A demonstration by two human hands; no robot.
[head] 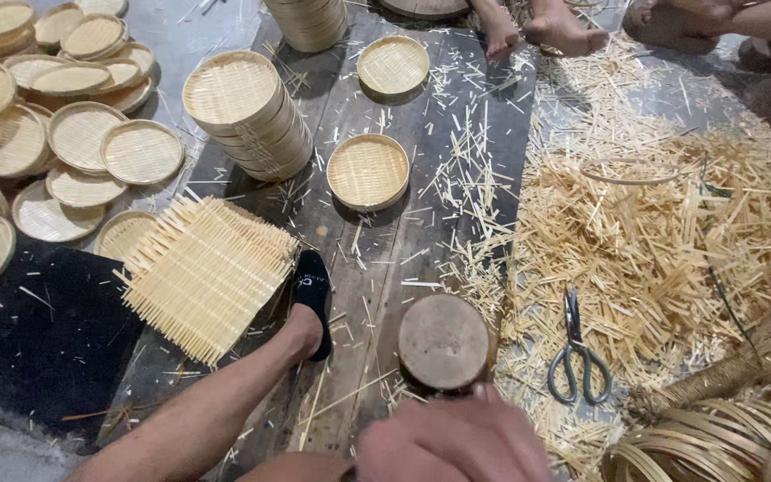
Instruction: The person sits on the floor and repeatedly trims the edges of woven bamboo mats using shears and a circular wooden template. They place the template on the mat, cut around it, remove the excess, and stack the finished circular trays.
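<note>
Looking down, we saw one hand (pixel 452 442), which one we could not tell, lying loosely curled just beside the round wooden block (pixel 443 341) on the dark plank floor (pixel 377 259), grey-handled metal scissors (pixel 578 353) lying nearby among pale bamboo splinters (pixel 671 214).

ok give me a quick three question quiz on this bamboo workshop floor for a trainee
1. True or false: the scissors lie on the dark wooden plank.
2. Which thing is the person's hand nearest to? A. the round wooden block B. the square woven mat C. the tall stack of trays
3. Fill in: the foot on the plank wears a ___ sock.

Key: 1 false, they lie among the bamboo slivers right of it; 2 A; 3 black.
</note>
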